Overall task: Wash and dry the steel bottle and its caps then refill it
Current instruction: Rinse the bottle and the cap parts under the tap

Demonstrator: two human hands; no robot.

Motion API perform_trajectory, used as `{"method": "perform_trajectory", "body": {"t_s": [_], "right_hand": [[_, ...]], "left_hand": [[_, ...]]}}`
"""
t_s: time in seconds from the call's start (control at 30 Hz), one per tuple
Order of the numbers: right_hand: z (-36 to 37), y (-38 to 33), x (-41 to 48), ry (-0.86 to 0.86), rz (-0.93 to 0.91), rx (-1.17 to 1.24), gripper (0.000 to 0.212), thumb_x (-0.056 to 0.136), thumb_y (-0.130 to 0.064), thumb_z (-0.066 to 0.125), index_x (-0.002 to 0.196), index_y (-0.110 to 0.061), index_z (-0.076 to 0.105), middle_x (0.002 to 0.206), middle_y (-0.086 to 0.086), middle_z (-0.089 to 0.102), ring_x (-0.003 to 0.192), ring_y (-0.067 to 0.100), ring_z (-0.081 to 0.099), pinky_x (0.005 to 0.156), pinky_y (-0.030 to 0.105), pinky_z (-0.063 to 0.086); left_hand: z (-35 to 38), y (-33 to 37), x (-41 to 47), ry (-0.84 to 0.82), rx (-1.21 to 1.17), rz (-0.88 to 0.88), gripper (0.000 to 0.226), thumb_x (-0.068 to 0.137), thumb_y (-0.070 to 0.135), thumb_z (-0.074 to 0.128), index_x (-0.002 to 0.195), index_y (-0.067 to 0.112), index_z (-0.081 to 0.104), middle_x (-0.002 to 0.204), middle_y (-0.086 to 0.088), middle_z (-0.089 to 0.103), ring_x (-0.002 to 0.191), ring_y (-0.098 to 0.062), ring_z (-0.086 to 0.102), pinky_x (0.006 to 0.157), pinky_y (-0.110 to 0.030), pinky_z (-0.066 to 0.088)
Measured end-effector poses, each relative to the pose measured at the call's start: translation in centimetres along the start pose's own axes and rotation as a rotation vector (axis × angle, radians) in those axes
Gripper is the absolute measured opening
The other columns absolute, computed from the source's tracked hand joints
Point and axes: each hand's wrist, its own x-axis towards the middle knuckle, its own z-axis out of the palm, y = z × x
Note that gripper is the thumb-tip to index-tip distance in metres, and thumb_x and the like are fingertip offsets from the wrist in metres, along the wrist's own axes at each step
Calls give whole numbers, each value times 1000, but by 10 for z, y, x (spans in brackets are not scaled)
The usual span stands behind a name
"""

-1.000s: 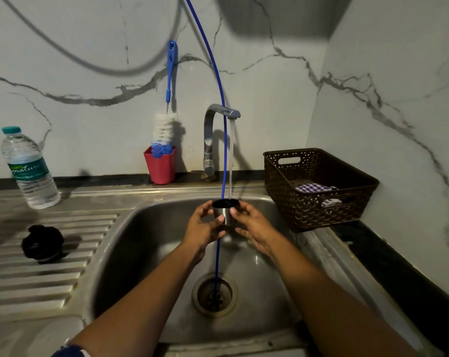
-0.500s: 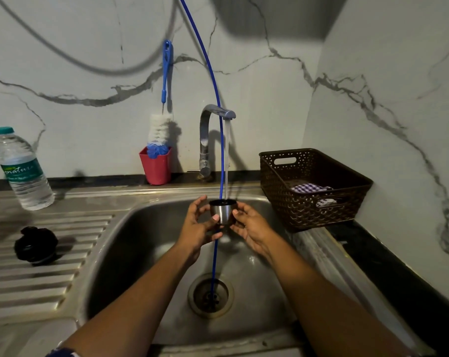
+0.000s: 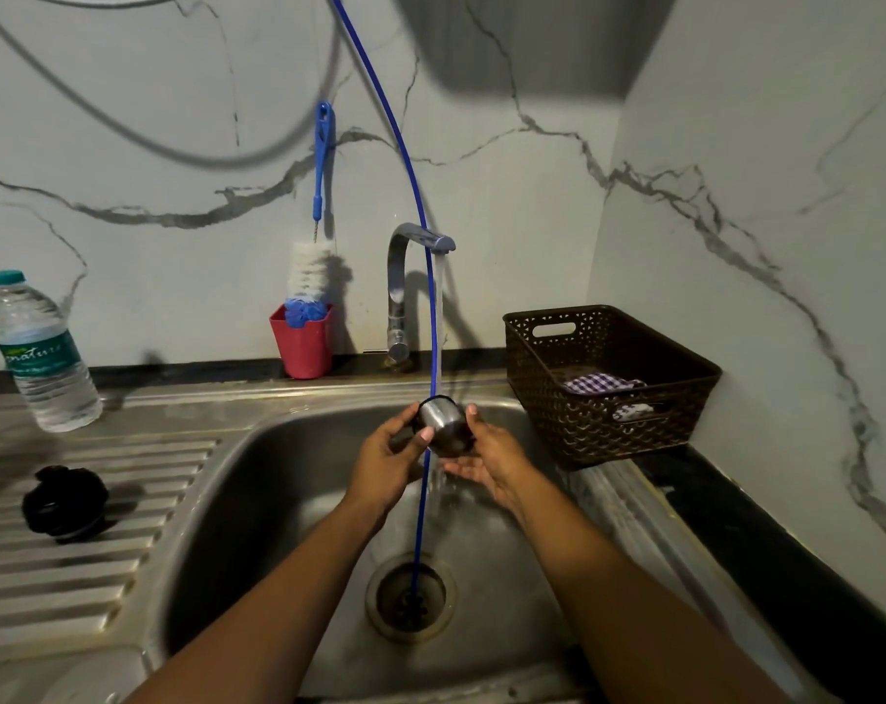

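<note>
A small steel cup-shaped cap [image 3: 439,424] is tilted under the running tap [image 3: 420,241], its mouth turned away from me, and water spills off it into the sink [image 3: 258,500]. My left hand [image 3: 387,457] grips its left side with thumb and fingers. My right hand [image 3: 486,452] cups it from the right and below, fingers wrapped round it. A black inner cap [image 3: 65,503] lies on the ribbed drainboard at the left. The steel bottle itself is not in view.
A plastic water bottle [image 3: 42,353] stands at the far left. A red cup [image 3: 302,343] holds a bottle brush [image 3: 314,266]. A brown basket [image 3: 608,383] with a checked cloth [image 3: 603,384] sits right of the sink. A blue cord [image 3: 425,398] hangs into the drain [image 3: 410,597].
The cap was upright, filling under the stream; now both hands have tipped it over away from me and the water pours out of it.
</note>
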Motion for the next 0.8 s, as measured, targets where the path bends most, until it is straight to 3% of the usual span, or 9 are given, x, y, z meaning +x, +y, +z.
{"method": "perform_trajectory", "body": {"t_s": [0.1, 0.3, 0.47, 0.6, 0.7, 0.8], "right_hand": [[-2, -1, 1, -10, -21, -10, 34, 96, -40, 46, 110, -11, 56, 100, 13, 63, 84, 22, 62, 69, 28, 53], [0, 4, 3, 5, -54, -54, 38, 92, -24, 58, 127, -16, 47, 121, 12, 58, 103, 25, 59, 81, 32, 52], [0, 7, 6, -9, -122, -16, 47, 85, -4, 64, 122, -24, 42, 125, 10, 55, 102, 22, 59, 78, 31, 52], [-1, 8, 6, 20, -198, -118, 63, 86, -1, 61, 138, -27, 38, 138, 6, 48, 121, 27, 50, 99, 48, 46], [2, 5, 6, 54, -184, -98, 65, 88, -6, 61, 143, -27, 33, 142, 5, 43, 126, 30, 45, 99, 46, 45], [7, -2, 13, 77, -147, -54, 60, 87, -6, 62, 140, -22, 38, 141, 9, 45, 119, 31, 52, 91, 42, 51]], "left_hand": [[1, -1, 0, 18, -44, -45, 47, 91, 8, 60, 136, 18, 50, 108, 7, 63, 97, -7, 61, 65, -19, 55], [2, -5, 2, 15, -28, -87, 44, 93, -4, 52, 132, 15, 56, 113, -4, 68, 97, -15, 65, 72, -28, 58], [3, -2, 2, -10, -41, -113, 45, 94, -5, 48, 132, 20, 53, 106, -2, 66, 95, -15, 64, 63, -20, 54], [5, -3, 2, -43, -44, -139, 39, 95, -2, 49, 125, 23, 58, 91, 4, 68, 86, -10, 67, 65, -23, 55], [5, -2, 1, -68, -33, -156, 35, 95, 2, 52, 125, 17, 60, 100, -3, 70, 87, -11, 68, 67, -23, 56], [4, 0, 2, -70, -36, -177, 37, 94, 2, 53, 129, 13, 57, 109, -10, 68, 95, -18, 66, 74, -28, 58]]}}
